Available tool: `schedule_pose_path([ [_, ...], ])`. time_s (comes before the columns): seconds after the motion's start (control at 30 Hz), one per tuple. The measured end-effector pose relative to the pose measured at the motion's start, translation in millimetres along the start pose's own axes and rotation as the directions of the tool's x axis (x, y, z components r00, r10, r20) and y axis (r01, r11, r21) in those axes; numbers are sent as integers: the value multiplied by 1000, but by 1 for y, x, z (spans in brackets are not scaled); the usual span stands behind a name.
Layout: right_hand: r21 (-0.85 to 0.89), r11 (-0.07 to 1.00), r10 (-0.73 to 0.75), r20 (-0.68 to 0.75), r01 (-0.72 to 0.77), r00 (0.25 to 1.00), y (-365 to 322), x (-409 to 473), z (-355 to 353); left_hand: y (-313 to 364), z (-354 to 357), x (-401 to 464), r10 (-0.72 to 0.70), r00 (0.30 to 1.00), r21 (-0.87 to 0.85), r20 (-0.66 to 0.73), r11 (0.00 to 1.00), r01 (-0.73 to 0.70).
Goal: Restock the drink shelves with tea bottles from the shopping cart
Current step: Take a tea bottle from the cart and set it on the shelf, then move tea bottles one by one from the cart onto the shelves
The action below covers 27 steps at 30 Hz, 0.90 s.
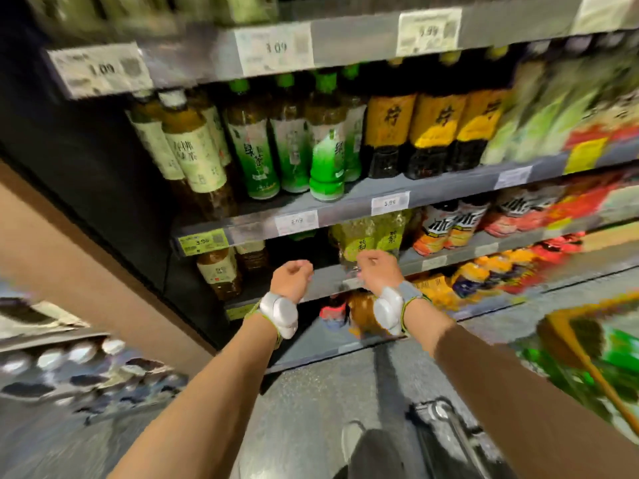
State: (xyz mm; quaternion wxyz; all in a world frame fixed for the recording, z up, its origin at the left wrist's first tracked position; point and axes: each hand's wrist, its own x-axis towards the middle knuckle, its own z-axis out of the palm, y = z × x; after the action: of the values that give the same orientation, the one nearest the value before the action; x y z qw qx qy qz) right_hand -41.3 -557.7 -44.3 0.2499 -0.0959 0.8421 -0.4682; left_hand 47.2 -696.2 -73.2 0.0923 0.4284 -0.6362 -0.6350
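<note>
My right hand (377, 271) reaches to the third shelf down, its fingers curled at the base of a blurred tea bottle with a yellow-green label (368, 236) that stands at the shelf's front edge. My left hand (292, 276) hovers just to the left, in front of a dark gap on the same shelf, fingers loosely curled and holding nothing. Amber tea bottles with pale labels (221, 271) stand further left on this shelf. The shopping cart (584, 357), with an orange rim and green bottles inside, is at the lower right.
The shelf above holds pale-label tea (193, 150), green tea bottles (325, 150) and dark bottles with yellow labels (435, 129). Orange and red drinks (449, 226) fill the shelves to the right. A lower shelf (363, 316) carries more bottles. A metal bar (439, 413) is near my feet.
</note>
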Motion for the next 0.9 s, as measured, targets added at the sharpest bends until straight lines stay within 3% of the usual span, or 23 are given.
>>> schedule_pose_path([
  [0.4,72,993,107,-175,-96,979,-44,-170,-169,117,47,-192,50,970,21,236,998,-57],
  [0.73,105,982,189,-438,-158,879,28,-272,-317,132,177,-298,61,873,87,484,989,-118],
  [0.9,183,942,336,-496,-282,801,104,-303,-381,110,256,-335,5,823,171,569,977,-124],
])
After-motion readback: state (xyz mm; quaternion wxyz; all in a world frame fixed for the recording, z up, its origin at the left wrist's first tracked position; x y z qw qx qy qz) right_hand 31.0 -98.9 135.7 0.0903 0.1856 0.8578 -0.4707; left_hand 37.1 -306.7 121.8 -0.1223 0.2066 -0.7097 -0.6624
